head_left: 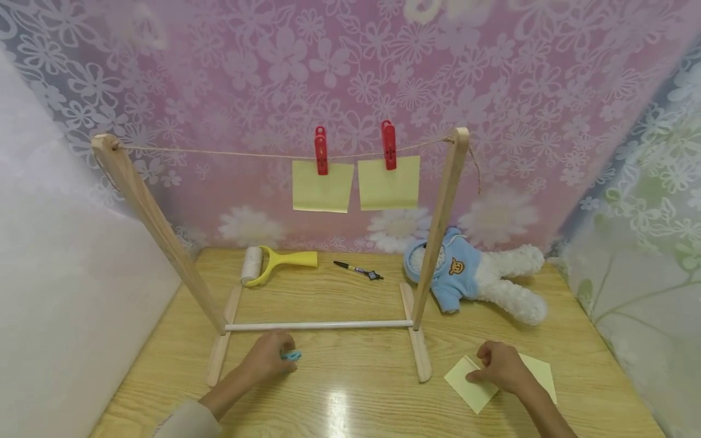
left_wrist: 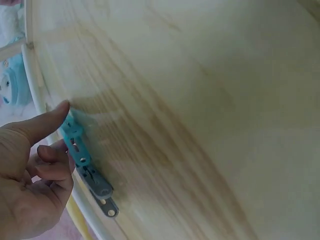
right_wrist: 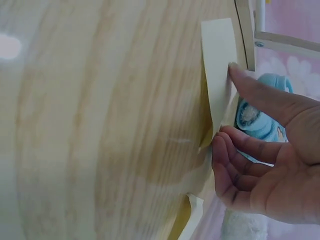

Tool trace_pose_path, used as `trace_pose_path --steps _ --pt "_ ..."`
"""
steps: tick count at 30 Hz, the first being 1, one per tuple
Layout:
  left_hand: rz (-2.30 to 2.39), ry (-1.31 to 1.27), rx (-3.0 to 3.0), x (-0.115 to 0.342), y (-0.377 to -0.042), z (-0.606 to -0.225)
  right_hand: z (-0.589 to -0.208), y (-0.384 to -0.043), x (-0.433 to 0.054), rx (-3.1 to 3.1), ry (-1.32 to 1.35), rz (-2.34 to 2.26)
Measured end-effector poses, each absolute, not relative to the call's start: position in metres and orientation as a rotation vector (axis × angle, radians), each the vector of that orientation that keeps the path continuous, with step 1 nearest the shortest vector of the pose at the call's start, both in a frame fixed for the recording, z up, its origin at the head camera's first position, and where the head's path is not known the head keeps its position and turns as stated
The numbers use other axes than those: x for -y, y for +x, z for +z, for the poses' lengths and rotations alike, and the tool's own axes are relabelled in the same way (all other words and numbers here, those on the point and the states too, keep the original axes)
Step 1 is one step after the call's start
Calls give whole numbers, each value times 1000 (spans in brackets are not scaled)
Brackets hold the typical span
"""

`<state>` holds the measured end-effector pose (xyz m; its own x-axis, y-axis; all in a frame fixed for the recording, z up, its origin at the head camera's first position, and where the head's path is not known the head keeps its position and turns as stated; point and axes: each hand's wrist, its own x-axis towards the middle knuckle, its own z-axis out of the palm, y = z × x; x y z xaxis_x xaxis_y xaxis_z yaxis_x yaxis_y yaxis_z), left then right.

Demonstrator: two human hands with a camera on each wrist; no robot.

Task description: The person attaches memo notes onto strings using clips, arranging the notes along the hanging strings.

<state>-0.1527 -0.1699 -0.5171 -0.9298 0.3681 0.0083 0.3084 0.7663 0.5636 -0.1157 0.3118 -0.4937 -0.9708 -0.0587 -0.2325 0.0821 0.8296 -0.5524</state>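
Note:
My left hand is low over the table, just in front of the white crossbar. Between its thumb and fingers it pinches a light-blue clothespin. A dark grey clothespin lines up with the blue one in the left wrist view; in the head view the hand hides it. On the right side, my right hand holds a yellow sticky note, thumb on its face and curled fingers at its edge. A second yellow note lies partly behind that hand.
A wooden frame carries a string with two yellow notes hung by red clothespins. Along the back lie a yellow-handled lint roller, a pen and a white plush toy in a blue hoodie.

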Motion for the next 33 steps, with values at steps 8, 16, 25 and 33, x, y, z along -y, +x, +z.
trace_pose_path --steps 8,16,25,33 --pt "889 581 -2837 167 -151 -515 -498 -114 -308 -2793 22 -878" --pt "841 686 -2821 165 -151 -508 -497 -115 -308 -2759 48 -883" --pt "851 664 -2803 160 -153 -496 -489 -112 -314 -2699 -110 -961" --pt "864 735 -2793 158 -154 -489 -482 -113 -321 -2639 -206 -1020"
